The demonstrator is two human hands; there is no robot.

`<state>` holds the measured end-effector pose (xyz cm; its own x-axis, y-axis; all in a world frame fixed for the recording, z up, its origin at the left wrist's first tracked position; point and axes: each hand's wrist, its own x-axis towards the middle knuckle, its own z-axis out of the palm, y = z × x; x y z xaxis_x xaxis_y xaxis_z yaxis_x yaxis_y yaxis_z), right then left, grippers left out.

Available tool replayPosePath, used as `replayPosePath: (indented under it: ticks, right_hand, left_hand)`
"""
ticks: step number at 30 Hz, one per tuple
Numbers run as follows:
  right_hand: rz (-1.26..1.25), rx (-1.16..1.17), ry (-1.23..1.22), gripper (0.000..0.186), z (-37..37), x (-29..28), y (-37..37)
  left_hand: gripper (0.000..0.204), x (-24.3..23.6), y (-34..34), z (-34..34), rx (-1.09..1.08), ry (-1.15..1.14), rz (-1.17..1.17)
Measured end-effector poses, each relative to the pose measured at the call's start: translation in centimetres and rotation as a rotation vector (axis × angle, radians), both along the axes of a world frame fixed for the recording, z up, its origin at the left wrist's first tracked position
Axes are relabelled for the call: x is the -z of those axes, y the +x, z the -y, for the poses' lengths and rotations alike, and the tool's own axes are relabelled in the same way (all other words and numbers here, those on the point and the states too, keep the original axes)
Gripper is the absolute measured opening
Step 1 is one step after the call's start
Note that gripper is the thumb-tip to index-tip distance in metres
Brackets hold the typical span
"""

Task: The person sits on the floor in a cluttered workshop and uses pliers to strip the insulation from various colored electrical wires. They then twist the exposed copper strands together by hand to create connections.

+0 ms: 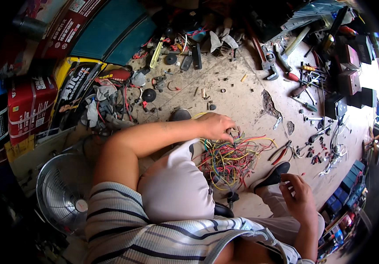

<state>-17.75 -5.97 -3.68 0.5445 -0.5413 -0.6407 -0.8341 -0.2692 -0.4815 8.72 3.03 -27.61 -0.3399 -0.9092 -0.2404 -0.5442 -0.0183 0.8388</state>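
Note:
A tangled heap of thin wires (231,160), red, yellow and green, lies on the floor between my feet. Over its upper edge reaches my left hand (218,126), fingers bent down and closed together; what they hold, if anything, is hidden. My right hand (298,198) hovers above my right knee, beside the dark shoe (274,176). Its thumb and fingers are curled together, and anything between them is too small to make out. Red-handled pliers (280,152) rest on the floor right of the wires.
A metal fan (64,193) stands at my left. Boxes, including a red one (31,108), line the left side. Scrap parts with a black disc (149,95) lie ahead. A hammer (293,46), screwdrivers (306,105) and small connectors (317,154) are scattered right.

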Motion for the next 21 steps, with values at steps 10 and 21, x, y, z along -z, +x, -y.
replayPosePath:
  ticks: [10,21]
  right_hand:
    - [-0.057,-0.070,0.001,0.024,1.0,-0.3,0.6]
    - [0.022,-0.074,0.015,0.025,0.2,-0.3,1.2]
  left_hand:
    - [0.077,4.4,10.1,11.3,-0.687,-0.250,0.516]
    - [0.078,8.3,11.8,17.8,-0.854,-0.024,0.272]
